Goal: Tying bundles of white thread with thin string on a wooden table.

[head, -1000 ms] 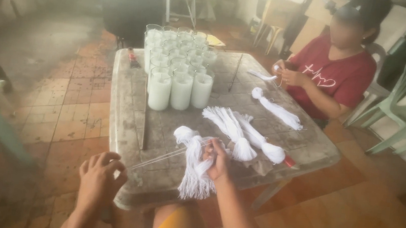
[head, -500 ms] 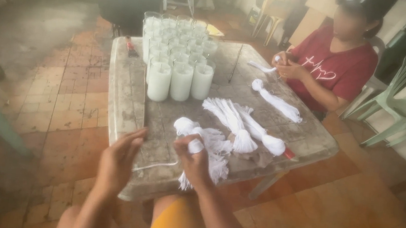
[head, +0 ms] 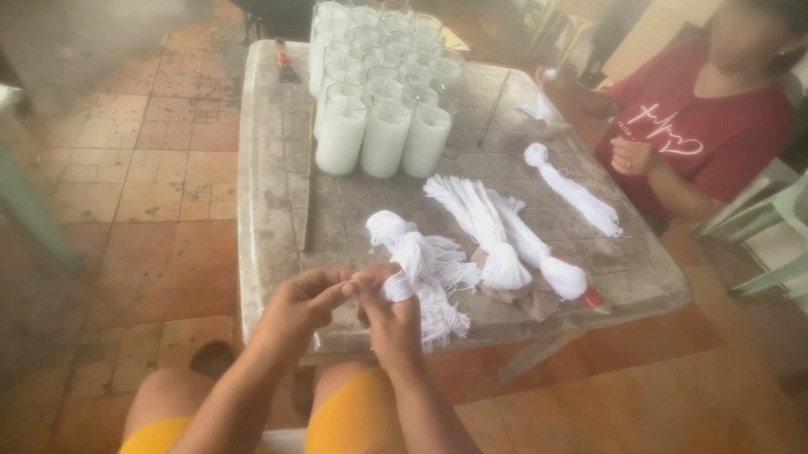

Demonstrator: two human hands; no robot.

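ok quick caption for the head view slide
Both hands meet at a white string bundle on the worn table beside glass candles.

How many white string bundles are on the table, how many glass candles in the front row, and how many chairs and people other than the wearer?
White string bundles: 4
Front-row glass candles: 3
Green plastic chairs: 1
Other people: 1
Total: 9
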